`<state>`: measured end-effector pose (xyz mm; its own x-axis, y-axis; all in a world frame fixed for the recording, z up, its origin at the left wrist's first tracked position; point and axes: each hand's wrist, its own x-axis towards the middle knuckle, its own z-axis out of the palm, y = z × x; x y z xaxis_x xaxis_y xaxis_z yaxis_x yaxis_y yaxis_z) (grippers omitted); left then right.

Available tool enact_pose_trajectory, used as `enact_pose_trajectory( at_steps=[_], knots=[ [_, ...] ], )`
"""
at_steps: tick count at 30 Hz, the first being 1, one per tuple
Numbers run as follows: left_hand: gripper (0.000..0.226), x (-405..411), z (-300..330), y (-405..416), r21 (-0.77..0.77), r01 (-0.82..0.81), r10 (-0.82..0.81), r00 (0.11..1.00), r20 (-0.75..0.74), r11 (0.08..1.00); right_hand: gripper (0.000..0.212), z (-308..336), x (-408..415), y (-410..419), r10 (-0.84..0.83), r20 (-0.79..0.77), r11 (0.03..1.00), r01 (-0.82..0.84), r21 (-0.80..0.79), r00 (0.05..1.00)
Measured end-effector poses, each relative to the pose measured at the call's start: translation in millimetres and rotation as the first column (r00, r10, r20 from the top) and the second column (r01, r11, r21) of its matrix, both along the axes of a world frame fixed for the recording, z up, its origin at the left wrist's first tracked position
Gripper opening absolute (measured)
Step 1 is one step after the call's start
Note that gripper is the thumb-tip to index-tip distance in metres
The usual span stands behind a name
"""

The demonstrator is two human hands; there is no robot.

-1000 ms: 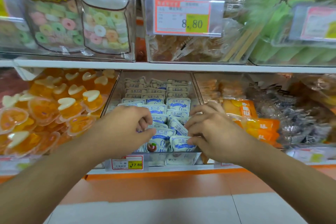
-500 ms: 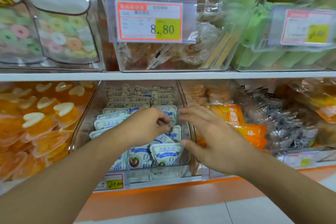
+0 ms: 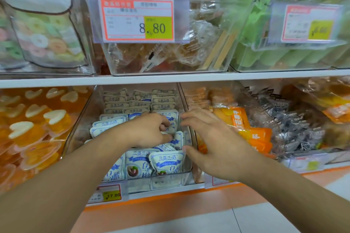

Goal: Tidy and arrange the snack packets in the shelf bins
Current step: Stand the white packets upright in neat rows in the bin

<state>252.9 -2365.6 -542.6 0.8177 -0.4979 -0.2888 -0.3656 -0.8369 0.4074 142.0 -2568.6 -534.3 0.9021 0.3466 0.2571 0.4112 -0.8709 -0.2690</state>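
White-and-blue snack packets (image 3: 166, 162) fill the clear middle bin (image 3: 186, 173) on the lower shelf (image 3: 170, 77). Mid-bin packets are pinched by the curled left hand (image 3: 149, 131); the right hand (image 3: 214, 143), spread, hovers at the bin's right wall. Straightening seems underway; upright rows behind should next be matched.

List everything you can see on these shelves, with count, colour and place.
white-and-blue snack packets: many, lower shelf, middle clear bin
orange heart jelly cups: many, lower left
orange packets: several, bin right of middle
silver-black packets: many, lower right
ring candy bag: one, pastel, upper left
brown wrapped snacks: many, upper middle
green pieces: several, upper right
price tags: four seen
left hand: curled among the packets
right hand: open, at the bin's right wall
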Motion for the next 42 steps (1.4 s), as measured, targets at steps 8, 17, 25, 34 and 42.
enact_pose_trajectory(
  at_steps=[8,17,25,34,42],
  knots=[
    [0.037,-6.9,4.8,2.2,0.056,0.042,-0.043,0.999,0.022,0.998,0.054,0.0,-1.2,0.6,-0.009,0.003,1.0,0.009,-0.002,1.0],
    [0.077,-6.7,19.5,5.5,0.027,0.04,-0.038,0.996,-0.077,0.999,0.054,-0.5,-1.0,0.7,-0.01,0.005,1.0,0.01,0.0,1.0],
    [0.092,-13.3,15.7,1.9,0.101,0.112,-0.106,0.992,-0.066,0.989,0.053,-0.9,-0.6,0.7,-0.013,0.013,1.0,0.013,0.002,1.0],
    [0.067,-21.1,8.2,0.8,0.056,0.081,-0.087,0.988,0.128,0.995,0.051,0.6,-1.7,0.9,-0.011,0.008,1.0,0.011,0.008,1.0],
    [0.058,-25.4,2.1,4.4,-0.027,0.016,-0.007,0.951,0.308,1.0,0.052,2.4,-2.2,0.7,-0.021,0.002,1.0,0.021,-0.004,1.0]
  ],
)
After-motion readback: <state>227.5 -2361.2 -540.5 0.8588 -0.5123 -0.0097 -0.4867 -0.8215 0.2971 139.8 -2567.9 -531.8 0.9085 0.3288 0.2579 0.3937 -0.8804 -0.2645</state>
